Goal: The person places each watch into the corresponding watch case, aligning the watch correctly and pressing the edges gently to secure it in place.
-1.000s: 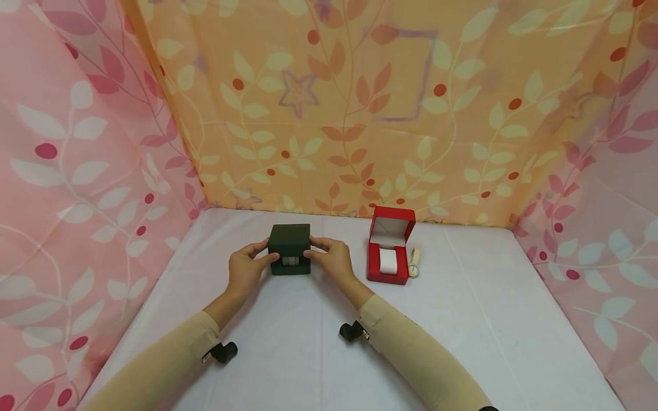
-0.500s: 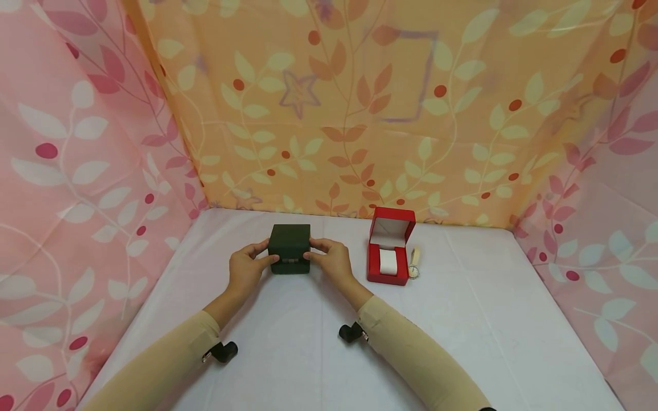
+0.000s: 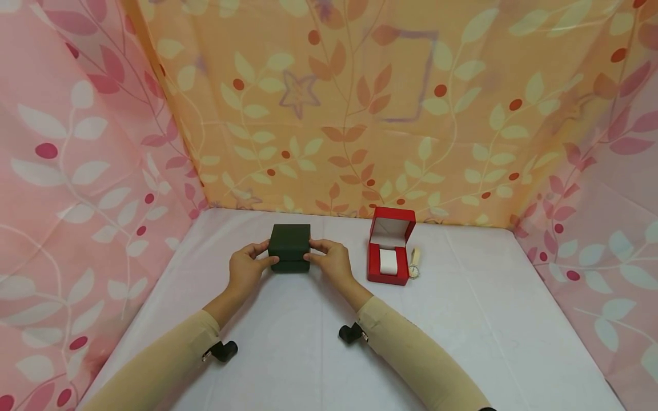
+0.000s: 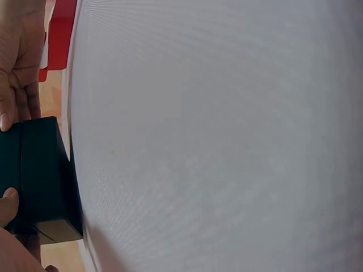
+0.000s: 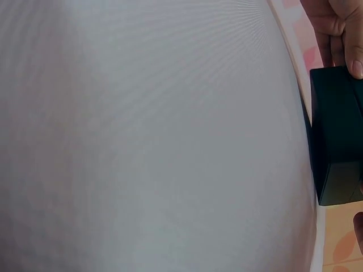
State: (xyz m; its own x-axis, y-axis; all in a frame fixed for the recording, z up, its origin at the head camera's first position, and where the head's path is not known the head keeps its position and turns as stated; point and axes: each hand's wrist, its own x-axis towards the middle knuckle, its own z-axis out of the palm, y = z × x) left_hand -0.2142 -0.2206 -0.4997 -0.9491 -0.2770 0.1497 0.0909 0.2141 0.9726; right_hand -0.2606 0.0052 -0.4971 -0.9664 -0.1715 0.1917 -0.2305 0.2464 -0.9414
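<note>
Between both hands point(image 3: 290, 264), closed green box point(image 3: 290, 247) upright.

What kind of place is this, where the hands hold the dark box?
Probably a small staged recording booth, not a lived-in room. Leaf-patterned orange cloth and pink cloth hang as walls round a table under a plain white cover. On it stand only a dark green square box and an open red hinged box.

Head view looks down from above; wrist views sit low, close — all share the dark box point(image 3: 290, 248).
</note>
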